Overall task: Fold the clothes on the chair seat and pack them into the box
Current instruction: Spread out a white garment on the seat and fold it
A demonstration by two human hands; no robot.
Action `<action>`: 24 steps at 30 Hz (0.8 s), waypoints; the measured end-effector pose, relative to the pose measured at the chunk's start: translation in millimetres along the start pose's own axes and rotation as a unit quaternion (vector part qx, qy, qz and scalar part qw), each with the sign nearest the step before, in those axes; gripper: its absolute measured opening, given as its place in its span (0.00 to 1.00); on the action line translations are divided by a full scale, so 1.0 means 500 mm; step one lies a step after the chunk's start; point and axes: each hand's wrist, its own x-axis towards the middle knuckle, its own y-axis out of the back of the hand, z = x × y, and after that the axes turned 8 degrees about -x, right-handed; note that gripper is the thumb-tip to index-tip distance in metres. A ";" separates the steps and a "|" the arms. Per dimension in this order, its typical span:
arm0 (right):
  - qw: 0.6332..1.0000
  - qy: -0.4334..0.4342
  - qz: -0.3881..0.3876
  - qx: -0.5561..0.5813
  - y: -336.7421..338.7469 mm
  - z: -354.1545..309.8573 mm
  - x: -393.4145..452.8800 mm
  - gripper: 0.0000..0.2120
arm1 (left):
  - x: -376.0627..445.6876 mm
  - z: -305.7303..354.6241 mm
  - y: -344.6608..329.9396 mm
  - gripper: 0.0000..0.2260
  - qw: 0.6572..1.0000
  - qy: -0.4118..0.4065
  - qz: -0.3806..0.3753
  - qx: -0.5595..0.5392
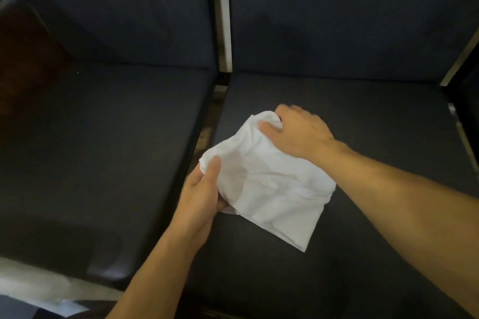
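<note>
To the left of the white garment [269, 184], a second dark padded seat [103, 158] is seen, smooth and flat, with its upholstered backrest [116, 8] rising behind it. A narrow gap with a dark frame [199, 122] separates it from the chair seat [375, 116] on which the garment lies.

The left hand [204, 199] is brought in from below, its forearm angled up and to the right. The garment's left edge is pinched by it: the thumb is laid on top of the cloth and the fingers are curled underneath, so the hold is closed on the fabric.

The garment is a thin, soft white cloth, creased and roughly four-sided, partly folded, with its lower corner resting flat on the seat's dark matte fabric.

The right hand [295, 129] is reached in from the right, palm down, at the garment's far upper corner. That corner is bunched and gripped, with the fingers curled over it and the thumb pressed against the cloth.
</note>
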 end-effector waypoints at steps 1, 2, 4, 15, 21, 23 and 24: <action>1.000 -0.021 -0.018 -0.005 0.000 0.001 -0.003 0.18 | -0.004 0.001 -0.002 0.15 1.000 0.002 0.001 -0.008; 0.999 -0.032 -0.021 0.018 0.007 0.002 -0.006 0.18 | -0.010 0.003 -0.004 0.16 1.000 -0.005 -0.001 -0.018; 0.993 -0.019 0.025 0.117 0.018 0.003 -0.006 0.15 | -0.019 0.010 -0.005 0.17 0.998 -0.031 -0.009 -0.051; 0.856 -0.158 -0.003 0.492 0.021 -0.018 0.066 0.19 | -0.028 -0.011 0.004 0.16 0.995 -0.061 0.064 -0.042; 0.975 -0.025 0.089 0.204 -0.011 0.000 0.043 0.15 | -0.031 -0.003 0.019 0.18 0.957 -0.104 0.145 0.227; 0.970 0.072 0.199 0.121 -0.014 -0.003 0.010 0.11 | -0.033 0.016 0.017 0.14 0.840 -0.296 0.155 0.427; 0.962 0.107 0.228 0.101 -0.014 -0.007 -0.006 0.10 | -0.029 0.024 0.005 0.13 0.793 -0.369 0.132 0.466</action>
